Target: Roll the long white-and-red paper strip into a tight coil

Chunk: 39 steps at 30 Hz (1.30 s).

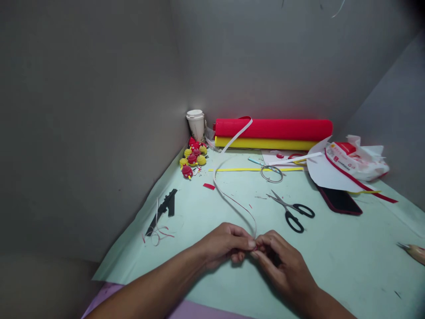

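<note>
My left hand (223, 244) and my right hand (278, 259) meet low in the middle of the view, fingertips pinched together on the near end of a long white paper strip (228, 195). The strip has a thin red edge and curves away over the pale green mat (332, 248), up toward the red roll (275, 129) at the back. Black-handled scissors (292, 210) lie shut just beyond my right hand.
A yellow roll (265, 143) lies against the red one by the wall. A lidded paper cup (195, 124) and small red and yellow paper balls (193, 158) fill the corner. A dark phone (340, 200), white paper, a plastic bag (357, 161), a wire ring (271, 173) and black scraps (166, 206) lie around.
</note>
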Each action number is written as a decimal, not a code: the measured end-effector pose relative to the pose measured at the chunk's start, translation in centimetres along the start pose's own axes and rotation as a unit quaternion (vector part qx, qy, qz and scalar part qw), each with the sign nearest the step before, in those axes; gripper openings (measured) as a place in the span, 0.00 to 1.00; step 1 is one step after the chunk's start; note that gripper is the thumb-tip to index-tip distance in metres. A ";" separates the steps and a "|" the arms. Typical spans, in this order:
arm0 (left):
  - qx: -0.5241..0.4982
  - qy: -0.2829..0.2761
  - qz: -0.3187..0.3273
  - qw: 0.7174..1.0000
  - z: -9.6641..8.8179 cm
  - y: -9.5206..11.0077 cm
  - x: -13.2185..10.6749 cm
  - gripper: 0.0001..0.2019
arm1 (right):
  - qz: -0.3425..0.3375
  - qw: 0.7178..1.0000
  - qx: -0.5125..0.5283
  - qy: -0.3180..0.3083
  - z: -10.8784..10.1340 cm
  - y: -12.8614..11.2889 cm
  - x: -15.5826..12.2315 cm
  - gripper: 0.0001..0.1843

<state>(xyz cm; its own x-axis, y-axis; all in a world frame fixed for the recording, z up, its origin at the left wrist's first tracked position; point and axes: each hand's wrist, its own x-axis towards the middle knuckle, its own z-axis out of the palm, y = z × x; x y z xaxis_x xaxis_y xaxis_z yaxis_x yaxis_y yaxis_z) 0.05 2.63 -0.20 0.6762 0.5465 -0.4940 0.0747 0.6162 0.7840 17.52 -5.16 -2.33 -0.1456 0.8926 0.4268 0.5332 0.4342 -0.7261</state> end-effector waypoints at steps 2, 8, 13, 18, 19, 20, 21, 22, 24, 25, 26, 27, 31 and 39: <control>-0.002 0.007 0.009 1.000 0.1 0.0 0.0 0.12 | -0.002 1.000 -0.010 0.010 0.0 0.0 0.0 0.02; 0.003 0.009 0.022 1.000 0.4 0.1 -0.2 0.14 | -0.012 0.998 -0.036 0.044 0.1 0.0 0.1 0.02; 0.011 0.003 0.027 1.000 0.2 0.0 -0.1 0.13 | -0.009 0.999 -0.032 0.039 0.2 0.1 0.1 0.01; 0.007 0.008 0.022 1.000 0.2 -0.1 0.0 0.13 | 0.006 1.000 -0.014 0.023 0.1 0.1 0.0 0.02; 0.005 0.007 0.023 1.000 0.2 -0.1 0.0 0.13 | 0.007 1.000 -0.009 0.021 0.0 0.1 0.0 0.02; 0.005 0.005 0.024 1.000 0.3 0.0 0.0 0.13 | 0.008 1.000 -0.006 0.019 0.0 0.0 0.0 0.02; 0.005 0.002 0.026 1.000 0.3 0.0 0.0 0.12 | 0.010 1.000 -0.004 0.018 0.0 0.0 0.1 0.02; 0.005 0.001 0.026 1.000 0.4 0.0 0.0 0.12 | 0.010 1.000 -0.003 0.016 0.0 0.0 0.1 0.02; 0.007 0.001 0.026 1.000 0.4 0.1 0.0 0.11 | 0.011 1.000 -0.001 0.013 -0.1 0.0 0.1 0.02; 0.007 0.003 0.025 1.000 0.5 0.1 -0.1 0.11 | 0.013 1.000 0.000 0.010 -0.1 0.0 0.2 0.02; 0.008 0.004 0.024 1.000 0.5 0.2 -0.1 0.11 | 0.015 1.000 0.002 0.008 -0.1 0.0 0.2 0.02; 0.008 0.006 0.023 1.000 0.5 0.2 -0.1 0.11 | 0.017 1.000 0.003 0.005 -0.2 0.0 0.2 0.02; 0.011 0.008 0.014 1.000 0.4 0.2 -0.1 0.12 | 0.026 1.000 0.004 -0.002 -0.3 0.0 0.1 0.02; -0.002 0.003 0.034 0.999 0.5 0.0 -0.1 0.12 | 0.026 0.998 -0.038 0.046 0.0 -0.2 0.2 0.04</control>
<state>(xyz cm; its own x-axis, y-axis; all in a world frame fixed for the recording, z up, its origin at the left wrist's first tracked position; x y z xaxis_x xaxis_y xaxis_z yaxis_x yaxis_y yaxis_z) 0.33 2.35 0.03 0.6747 0.5915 -0.4415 0.0258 0.5789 0.8150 17.41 -5.07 -2.13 -0.0411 0.8977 0.4388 0.6006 0.3732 -0.7071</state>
